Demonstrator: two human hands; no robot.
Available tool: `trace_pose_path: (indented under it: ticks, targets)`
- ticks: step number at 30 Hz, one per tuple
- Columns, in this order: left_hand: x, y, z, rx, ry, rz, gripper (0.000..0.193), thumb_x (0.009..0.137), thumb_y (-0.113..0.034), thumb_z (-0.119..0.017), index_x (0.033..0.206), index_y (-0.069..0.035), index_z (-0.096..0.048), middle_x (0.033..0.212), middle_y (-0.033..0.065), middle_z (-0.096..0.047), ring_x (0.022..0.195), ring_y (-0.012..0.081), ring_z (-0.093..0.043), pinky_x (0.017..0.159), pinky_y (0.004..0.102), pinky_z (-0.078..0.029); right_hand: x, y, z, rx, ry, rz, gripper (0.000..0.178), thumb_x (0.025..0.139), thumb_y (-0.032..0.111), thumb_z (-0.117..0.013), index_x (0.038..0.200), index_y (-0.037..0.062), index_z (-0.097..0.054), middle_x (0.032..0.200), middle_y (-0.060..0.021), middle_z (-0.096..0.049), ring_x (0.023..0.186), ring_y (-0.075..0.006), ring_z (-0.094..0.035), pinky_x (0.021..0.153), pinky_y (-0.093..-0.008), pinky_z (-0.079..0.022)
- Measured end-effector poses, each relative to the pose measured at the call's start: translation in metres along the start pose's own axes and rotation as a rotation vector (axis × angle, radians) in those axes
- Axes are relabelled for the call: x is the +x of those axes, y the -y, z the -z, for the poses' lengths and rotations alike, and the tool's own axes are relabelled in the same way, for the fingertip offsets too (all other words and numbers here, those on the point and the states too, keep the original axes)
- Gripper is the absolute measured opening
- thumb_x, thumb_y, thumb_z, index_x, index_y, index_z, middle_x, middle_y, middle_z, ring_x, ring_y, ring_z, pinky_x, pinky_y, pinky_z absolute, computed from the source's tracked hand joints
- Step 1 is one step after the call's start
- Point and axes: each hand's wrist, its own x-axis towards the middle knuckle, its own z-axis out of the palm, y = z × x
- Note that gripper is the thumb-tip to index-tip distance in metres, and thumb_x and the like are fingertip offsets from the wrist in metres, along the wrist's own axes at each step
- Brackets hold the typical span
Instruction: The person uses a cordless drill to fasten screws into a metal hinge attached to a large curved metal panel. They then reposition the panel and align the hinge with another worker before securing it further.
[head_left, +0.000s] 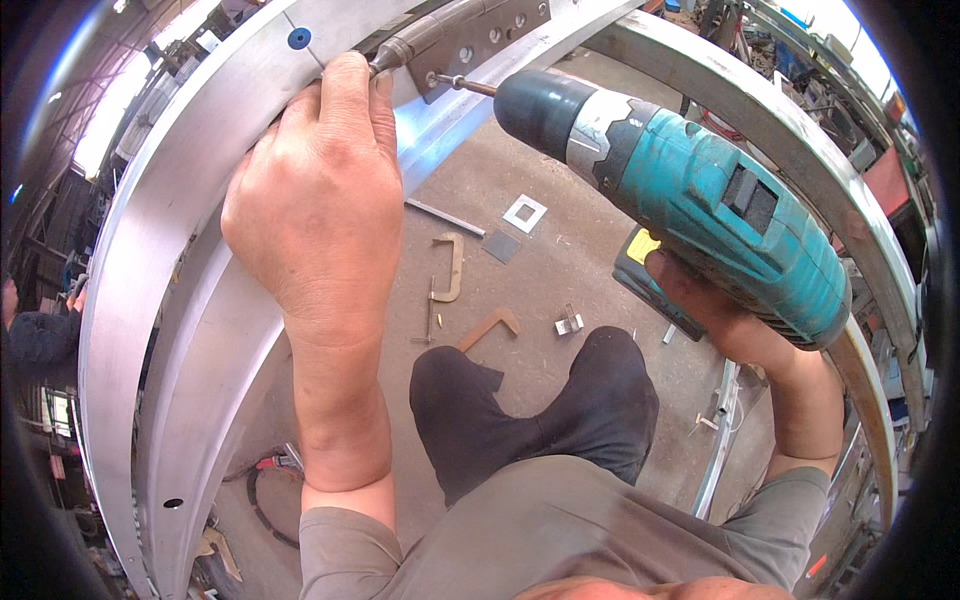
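Observation:
My right hand grips the handle of a teal and black cordless drill, seen from above; its finger on the trigger is hidden. The drill's bit meets a screw at a hole in the plate of a dark metal hinge. That hinge lies against a silver metal frame at the top. My left hand is closed around the pointed end of the hinge barrel, beside the frame's edge; its fingertips are partly hidden.
On the concrete floor lie a C-clamp, a white square plate with a cut-out, a dark square plate and a rusty angle piece. A curved metal beam arcs along the right. A person is at the far left.

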Motion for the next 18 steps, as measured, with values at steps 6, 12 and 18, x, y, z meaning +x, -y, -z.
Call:
trace_pose_path:
  ticks: [6, 12, 18]
  targets:
    - [-0.001, 0.002, -0.002, 0.005, 0.014, -0.002, 0.022, 0.103, -0.037, -0.059, 0.112, -0.020, -0.069, 0.088, 0.0018, -0.077, 0.077, 0.0231, -0.076, 0.064, 0.0385, -0.060, -0.002, -0.006, -0.001, 0.045, -0.018, 0.008, 0.047, 0.092, 0.012, -0.078, 0.137, 0.0144, -0.064, 0.129, -0.0073, -0.071, 0.123, -0.0254, -0.066, 0.109, -0.0435, -0.049]
    - [0.000, 0.004, -0.002, 0.003, 0.027, -0.011, 0.034, 0.108, -0.044, -0.049, 0.123, -0.020, -0.069, 0.094, 0.0042, -0.078, 0.079, 0.0282, -0.077, 0.064, 0.0406, -0.061, 0.003, 0.000, 0.007, 0.029, -0.042, -0.016, 0.045, 0.089, 0.011, -0.080, 0.133, 0.0141, -0.068, 0.125, -0.0074, -0.073, 0.119, -0.0263, -0.068, 0.107, -0.0421, -0.049]
    - [0.000, 0.003, -0.002, -0.011, 0.033, -0.002, 0.034, 0.108, -0.044, -0.049, 0.123, -0.020, -0.069, 0.096, 0.0039, -0.078, 0.082, 0.0288, -0.077, 0.066, 0.0414, -0.061, 0.006, 0.003, 0.013, -0.167, -0.071, 0.044, 0.043, 0.086, 0.013, -0.083, 0.128, 0.0142, -0.072, 0.123, -0.0073, -0.074, 0.116, -0.0255, -0.069, 0.110, -0.0414, -0.047]
